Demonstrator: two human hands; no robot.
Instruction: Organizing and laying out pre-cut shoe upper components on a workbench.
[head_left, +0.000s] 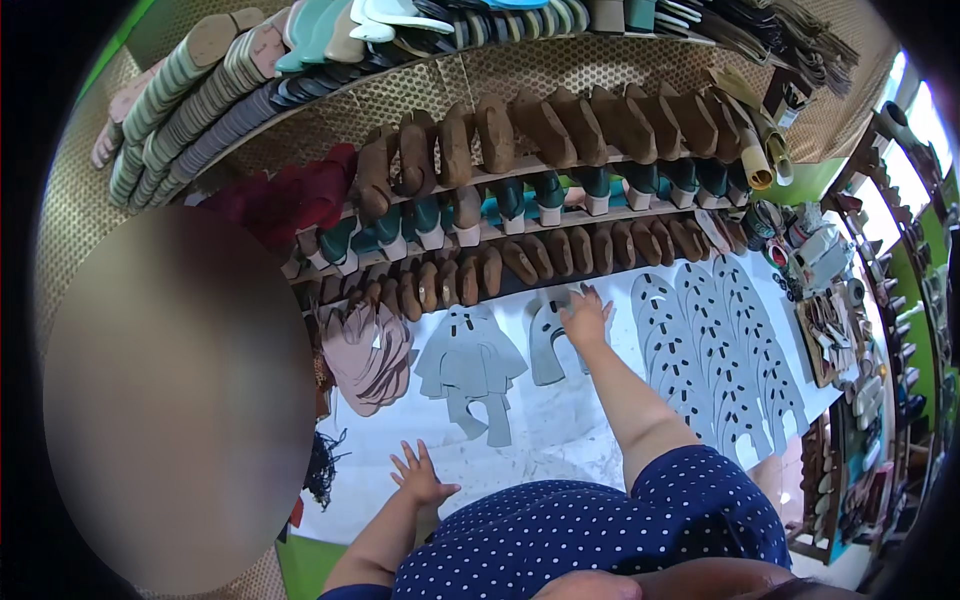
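My right hand (585, 318) reaches to the far middle of the white table, fingers spread over the top of a grey U-shaped shoe upper piece (543, 345). It touches the piece and covers part of it. My left hand (422, 478) is above the near left of the table, fingers apart, holding nothing. Between the hands lies a fanned pile of grey cut pieces (470, 358) with small dark marks. To its left is a heap of dusty-pink cut pieces (372, 355). Overlapping rows of similar grey pieces (715, 350) spread down the right side.
Brown shoe lasts (545, 130) and dark green lasts (512, 198) line racks behind the table (560, 440). Stacked soles (190, 110) fill a high shelf. Jars and tools (810, 250) crowd the right corner, beside shoe shelves (880, 400). A blurred oval hides the left.
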